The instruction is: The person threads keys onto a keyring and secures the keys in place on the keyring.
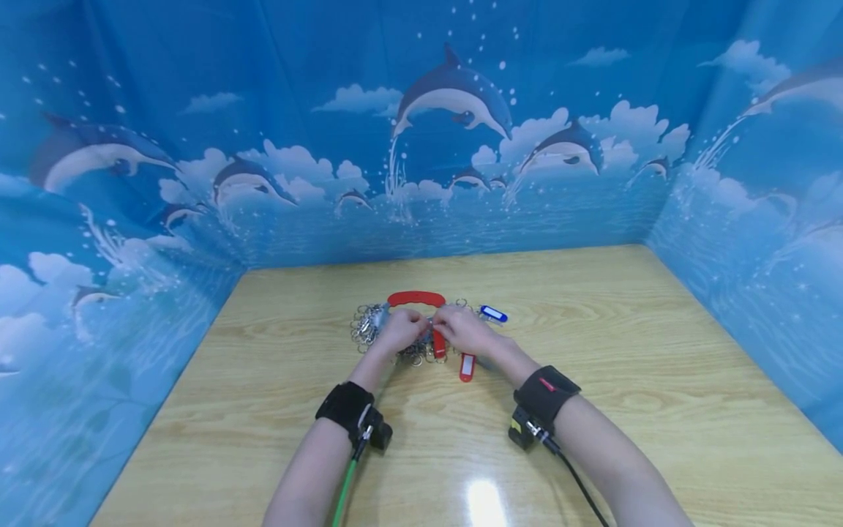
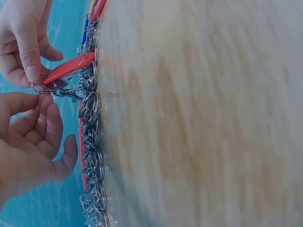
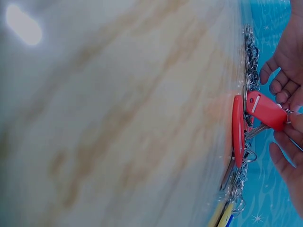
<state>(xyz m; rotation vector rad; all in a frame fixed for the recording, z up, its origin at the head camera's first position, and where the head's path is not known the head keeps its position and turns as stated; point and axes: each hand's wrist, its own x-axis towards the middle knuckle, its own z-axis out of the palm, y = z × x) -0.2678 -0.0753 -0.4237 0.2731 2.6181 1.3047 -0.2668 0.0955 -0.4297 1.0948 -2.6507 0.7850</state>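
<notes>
Left hand [image 2: 28,146] pinches a metal clasp [image 2: 64,92]; right hand [image 2: 23,42] pinches the red key tag [image 2: 71,67] above the key rings [image 2: 92,156] on the table [image 1: 593,351].

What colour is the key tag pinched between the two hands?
Red, with a small white strip; the key tag shows best in the right wrist view.

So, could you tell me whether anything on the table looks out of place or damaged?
Nothing looks damaged. The metal key rings lie in a loose tangled heap by the red handle, and a blue tag and a red tag lie apart from it. Both hands pinch another red tag at its clip.
</notes>
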